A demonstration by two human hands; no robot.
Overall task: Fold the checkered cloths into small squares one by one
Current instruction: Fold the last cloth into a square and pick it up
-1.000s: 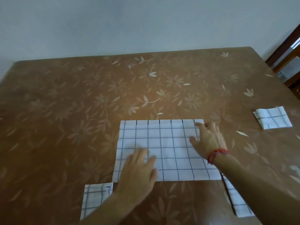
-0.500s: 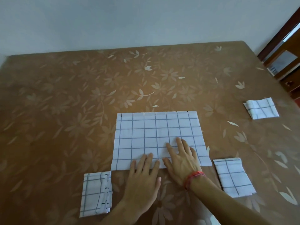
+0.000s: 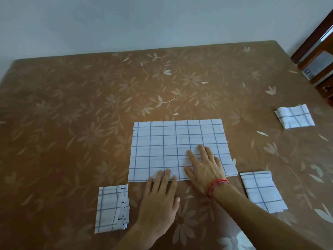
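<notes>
A white cloth with a blue grid (image 3: 167, 141), folded to a wide rectangle, lies flat in the middle of the table. My right hand (image 3: 205, 165) presses flat on its near right part, fingers straight and spread. My left hand (image 3: 160, 193) lies flat beside it with only the fingertips on the cloth's near edge. Three small folded checkered squares lie around: one at the near left (image 3: 112, 208), one at the near right (image 3: 261, 190), one farther right (image 3: 294, 118).
The table wears a brown floral cover (image 3: 90, 105) and ends at a pale wall behind. Dark wooden furniture (image 3: 317, 56) stands past the far right corner. A red string bracelet (image 3: 216, 184) circles my right wrist.
Both hands have slid back over the cloth toward its near edge, the right one from the far right corner. The near-right folded square has come fully into view.
</notes>
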